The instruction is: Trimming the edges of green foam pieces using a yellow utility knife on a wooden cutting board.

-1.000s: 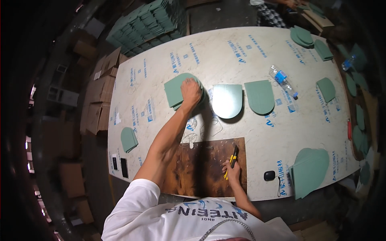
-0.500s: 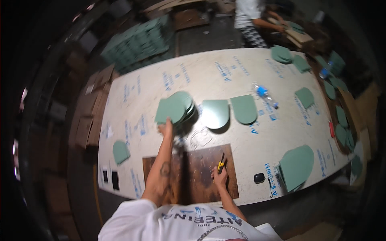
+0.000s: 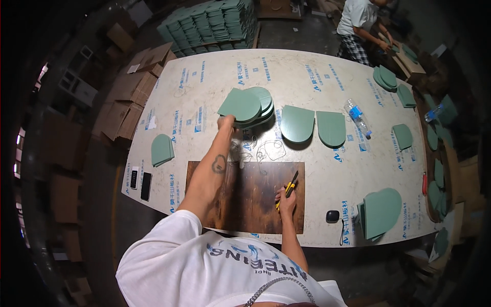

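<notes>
At 12 o'clock from the view's middle, the green panel stack sits fanned unevenly on the counter, so a sideways tug from the left hand, closed on its near edge at 11 o'clock, could spill loose pieces. The right hand, wrapped around a yellow-and-black knife at 4 to 5 o'clock, might scratch the brown board if the tip dipped. Blue printing repeats across the counter; dark lettering crosses the white shirt.
</notes>
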{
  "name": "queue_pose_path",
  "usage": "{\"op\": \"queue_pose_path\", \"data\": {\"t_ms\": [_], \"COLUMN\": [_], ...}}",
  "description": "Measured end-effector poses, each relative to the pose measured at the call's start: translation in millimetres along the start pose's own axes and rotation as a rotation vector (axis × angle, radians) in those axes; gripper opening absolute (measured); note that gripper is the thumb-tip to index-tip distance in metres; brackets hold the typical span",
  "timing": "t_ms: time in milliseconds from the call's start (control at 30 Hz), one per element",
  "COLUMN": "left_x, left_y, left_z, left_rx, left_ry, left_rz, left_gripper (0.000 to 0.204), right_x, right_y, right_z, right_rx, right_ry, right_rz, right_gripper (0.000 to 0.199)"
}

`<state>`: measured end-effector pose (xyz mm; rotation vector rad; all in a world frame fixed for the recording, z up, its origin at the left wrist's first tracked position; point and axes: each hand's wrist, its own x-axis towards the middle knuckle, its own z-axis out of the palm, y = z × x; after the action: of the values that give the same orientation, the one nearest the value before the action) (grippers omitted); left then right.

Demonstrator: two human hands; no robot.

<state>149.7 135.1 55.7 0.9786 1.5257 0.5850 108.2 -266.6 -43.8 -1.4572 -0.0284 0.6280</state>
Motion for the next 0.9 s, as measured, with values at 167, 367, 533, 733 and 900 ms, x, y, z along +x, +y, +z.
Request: {"op": "queue_pose_path", "data": {"t_ms": [167, 367, 533, 733, 900], "left_x": [47, 146, 114, 9, -108], "left_y": [17, 47, 75, 6, -150], "left_z": [-24, -62, -59, -137, -247], "left_rx": [0.652, 0.636, 0.223, -0.257, -0.119], "left_ry": [0.343, -0.376, -0.9, -1.32, -1.201], "left_rz": [0.467, 0.111, 0.094, -0.057, -0.436], "left_gripper": [0.048, 0.049, 0.029, 0.023, 0.028], "right_x": [-13, -110, -228, -335, -370], "right_y": [-5, -10, 22, 50, 64], "right_z": [-8, -3, -2, 51, 97], "right_rx": [0.037, 0.09, 0.141, 0.274, 0.269], "right_ry": [0.05, 0.235, 0.597, 0.776, 0.834], "right_rz": [0.023, 0.042, 0.034, 0.062, 0.125], "right_gripper": [0.028, 0.024, 0.022, 0.026, 0.03]}}
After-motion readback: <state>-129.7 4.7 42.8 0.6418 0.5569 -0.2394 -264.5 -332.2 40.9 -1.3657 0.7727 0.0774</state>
